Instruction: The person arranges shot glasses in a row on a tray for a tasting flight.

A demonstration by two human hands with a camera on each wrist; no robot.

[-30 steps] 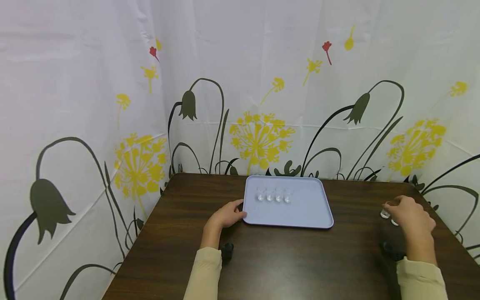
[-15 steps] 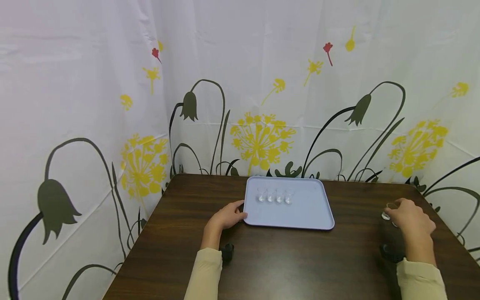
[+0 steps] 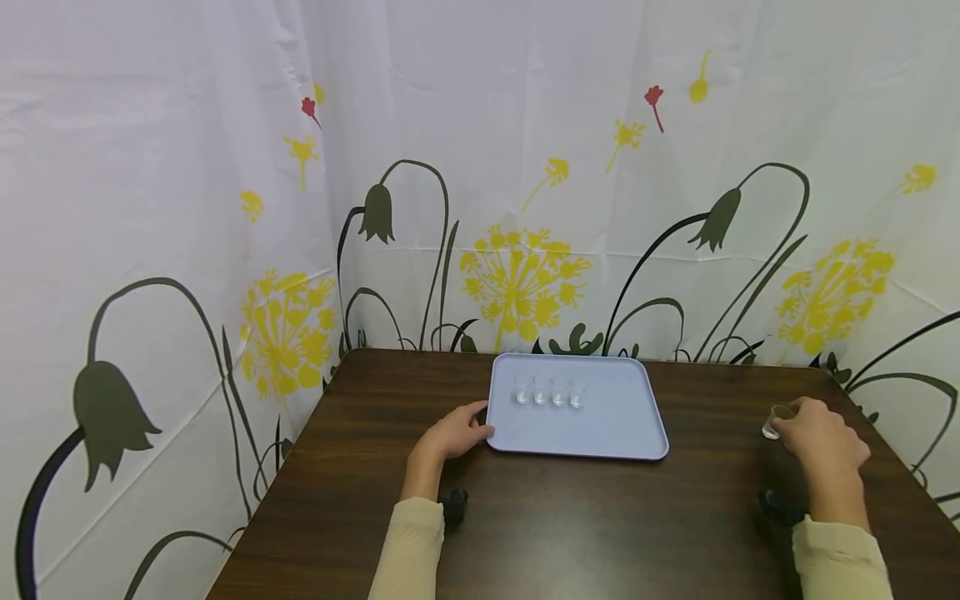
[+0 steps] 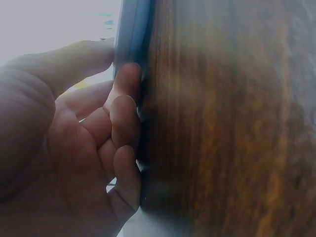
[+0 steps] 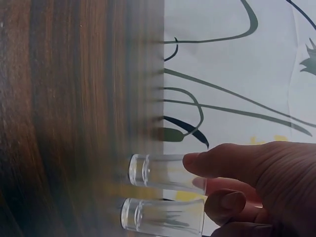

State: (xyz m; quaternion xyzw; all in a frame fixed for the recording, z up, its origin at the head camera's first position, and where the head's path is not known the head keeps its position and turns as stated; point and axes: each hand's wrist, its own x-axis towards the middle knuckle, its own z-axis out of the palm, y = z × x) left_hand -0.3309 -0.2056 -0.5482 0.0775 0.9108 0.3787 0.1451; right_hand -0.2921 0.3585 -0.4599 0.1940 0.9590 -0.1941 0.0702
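Observation:
A pale blue-lilac tray (image 3: 615, 417) lies on the dark wooden table, with several clear shot glasses (image 3: 558, 393) standing in a row on it. My left hand (image 3: 453, 429) holds the tray's left edge; in the left wrist view the thumb lies on the rim and the other fingers curl against its side near the table. At the right, my right hand (image 3: 825, 437) pinches a clear shot glass (image 5: 160, 172) near its rim between thumb and fingers. A second shot glass (image 5: 165, 217) stands right beside it in the right wrist view, hidden behind the hand in the head view.
The dark wood table (image 3: 585, 525) runs back to a white curtain (image 3: 480, 125) printed with flowers. Dark wrist devices (image 3: 783, 507) sit at both wrists. The table's right edge lies just beyond my right hand.
My right fingers have closed onto the shot glass's rim, and the second glass has passed out of sight behind the hand. My left hand and the tray stay put.

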